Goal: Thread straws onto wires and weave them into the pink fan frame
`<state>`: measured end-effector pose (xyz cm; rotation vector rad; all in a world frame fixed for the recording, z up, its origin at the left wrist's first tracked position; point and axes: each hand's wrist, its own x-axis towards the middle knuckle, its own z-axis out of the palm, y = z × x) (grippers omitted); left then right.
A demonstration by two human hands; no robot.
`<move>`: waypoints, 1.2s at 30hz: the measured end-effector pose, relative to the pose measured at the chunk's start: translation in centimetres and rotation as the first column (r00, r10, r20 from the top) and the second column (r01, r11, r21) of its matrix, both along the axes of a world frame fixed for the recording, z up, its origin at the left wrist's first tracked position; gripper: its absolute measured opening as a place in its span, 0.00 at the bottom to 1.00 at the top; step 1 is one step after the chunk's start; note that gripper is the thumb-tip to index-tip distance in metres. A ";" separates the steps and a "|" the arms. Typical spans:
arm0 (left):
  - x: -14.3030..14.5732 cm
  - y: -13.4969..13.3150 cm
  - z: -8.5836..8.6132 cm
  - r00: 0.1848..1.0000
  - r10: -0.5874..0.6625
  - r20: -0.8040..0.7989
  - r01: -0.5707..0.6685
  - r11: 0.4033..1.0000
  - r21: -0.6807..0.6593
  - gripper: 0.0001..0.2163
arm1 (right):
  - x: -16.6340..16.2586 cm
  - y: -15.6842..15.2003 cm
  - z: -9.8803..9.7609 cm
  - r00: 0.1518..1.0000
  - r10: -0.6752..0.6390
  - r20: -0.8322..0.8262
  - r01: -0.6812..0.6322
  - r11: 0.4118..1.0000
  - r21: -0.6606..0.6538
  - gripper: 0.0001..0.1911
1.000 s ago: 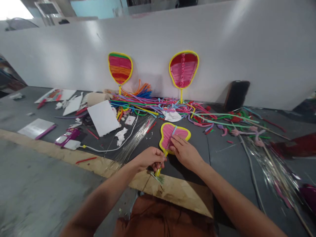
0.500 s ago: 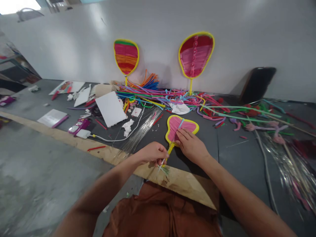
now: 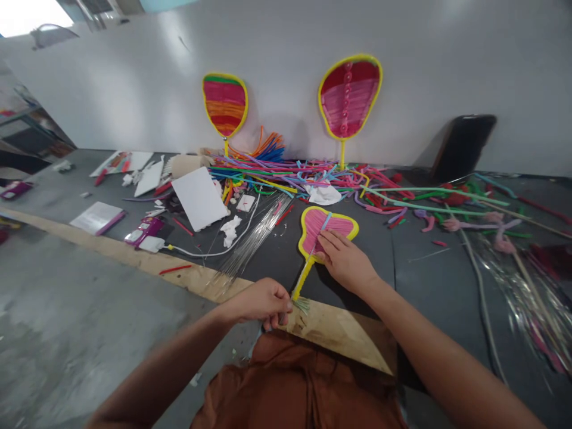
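A pink hand fan (image 3: pixel 311 233) with a fuzzy yellow rim lies on the dark tabletop, a light blue strip across its top. Its yellow handle (image 3: pixel 304 279) slants toward me and ends in a tuft of pale green strands (image 3: pixel 302 305). My right hand (image 3: pixel 348 265) rests on the fan's face, fingers stretched out flat and together. By the handle's lower end, my left hand (image 3: pixel 268 304) is closed in a pinch. A thin silvery wire (image 3: pixel 311 254) runs down along the handle toward that pinch; its end at my fingertips is hard to make out.
Two finished-looking fans (image 3: pixel 226 106) (image 3: pixel 350 98) lean on the white wall behind a heap of pipe cleaners (image 3: pixel 277 173). A bundle of silvery wires (image 3: pixel 254 238), a white card (image 3: pixel 199 198), a purple glue-gun-like device (image 3: pixel 145 231) and a phone (image 3: pixel 465 148) lie or stand around.
My left hand has slid down along the handle toward the table's front edge and a little left, still pinching. My right hand stays on the fan.
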<state>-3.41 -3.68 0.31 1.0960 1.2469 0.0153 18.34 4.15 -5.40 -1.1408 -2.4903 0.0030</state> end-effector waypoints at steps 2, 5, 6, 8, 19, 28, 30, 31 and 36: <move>0.0 -0.1 -0.3 1.000 -0.006 -0.002 0.006 1.000 0.006 0.13 | 0.0 0.0 0.0 1.000 0.002 0.011 -0.002 1.000 0.007 0.21; 0.1 -0.1 -0.3 1.000 0.017 0.003 -0.017 1.000 -0.004 0.13 | 0.0 0.0 0.1 0.999 0.021 0.037 -0.022 1.000 0.015 0.21; 0.1 -0.1 -0.3 1.000 0.027 0.004 -0.027 1.000 -0.008 0.12 | 0.0 0.0 0.1 0.999 0.029 0.044 -0.030 0.999 0.016 0.20; 0.1 0.0 -0.1 0.999 0.039 0.003 -0.039 0.999 -0.019 0.11 | 0.0 0.0 0.1 0.998 0.035 0.053 -0.035 0.999 0.008 0.20; 0.1 0.2 -0.1 0.998 0.070 -0.001 -0.070 0.995 -0.065 0.11 | -0.3 -0.2 0.4 1.000 -0.009 0.002 0.009 0.999 -0.042 0.19; -0.1 0.1 -0.4 0.998 0.063 0.000 -0.063 0.997 -0.043 0.11 | 1.2 -0.1 1.6 0.990 -0.045 -0.135 0.037 0.997 -0.065 0.19; -0.3 0.1 -0.4 0.998 0.057 0.017 -0.057 0.998 -0.034 0.12 | 1.4 -0.3 1.8 0.992 -0.026 -0.122 0.018 0.998 -0.067 0.18; -0.3 0.1 -0.4 0.998 0.059 0.028 -0.058 0.998 -0.035 0.12 | 1.4 -0.5 1.8 0.994 -0.014 -0.113 0.006 0.998 -0.065 0.18; -0.5 0.1 -0.2 0.995 0.078 0.057 -0.075 0.996 -0.056 0.14 | 0.7 -1.3 1.8 0.996 0.042 -0.082 -0.045 0.999 -0.027 0.17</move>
